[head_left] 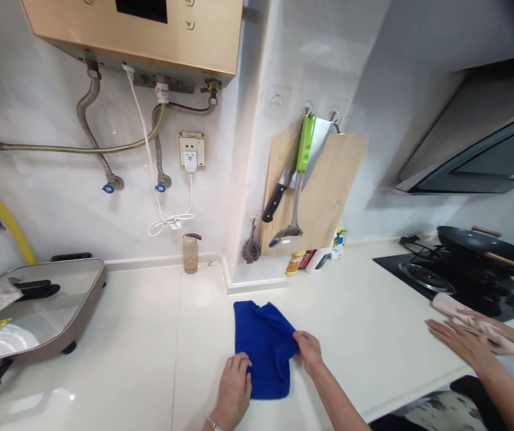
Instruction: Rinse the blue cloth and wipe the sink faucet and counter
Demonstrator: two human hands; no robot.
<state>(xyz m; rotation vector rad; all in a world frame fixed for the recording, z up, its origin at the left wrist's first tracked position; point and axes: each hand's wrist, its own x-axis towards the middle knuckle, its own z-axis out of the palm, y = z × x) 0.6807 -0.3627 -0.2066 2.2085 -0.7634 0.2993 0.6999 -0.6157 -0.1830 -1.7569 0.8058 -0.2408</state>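
Where the white counter [140, 335] ran in front of the pillar's [250, 179] base, a blue cloth [265, 353] lay spread on the surface, its far edge just short of the pillar. Its longer axis ran from the pillar towards the counter's front edge, with a fold rising along its right part. Both hands were touching it, so neither was nearer: it lay between them, forward and to the right of the left hand [235, 383], and to the left of the right hand [309, 353]. The right hand pinched the right edge, about midway along that side. The left hand's bent fingers rested over the lower left edge; whether they gripped the fabric or only pressed it down, I could not tell.

Further along the counter, beside the cooktop [422, 278], another person's hands [458, 344] were on a pale pink cloth [452, 305], well apart from the blue one.

No brand could be read. The water heater [81, 27] showed arrow symbols beside its dark display, and a white tag [161, 93] below it bore print too small to make out. Against the back wall, the yellow bottle's [295, 263] label was equally illegible, as was the yellow sticker [2, 324] on the electric pan [77, 317] at the counter's left end.
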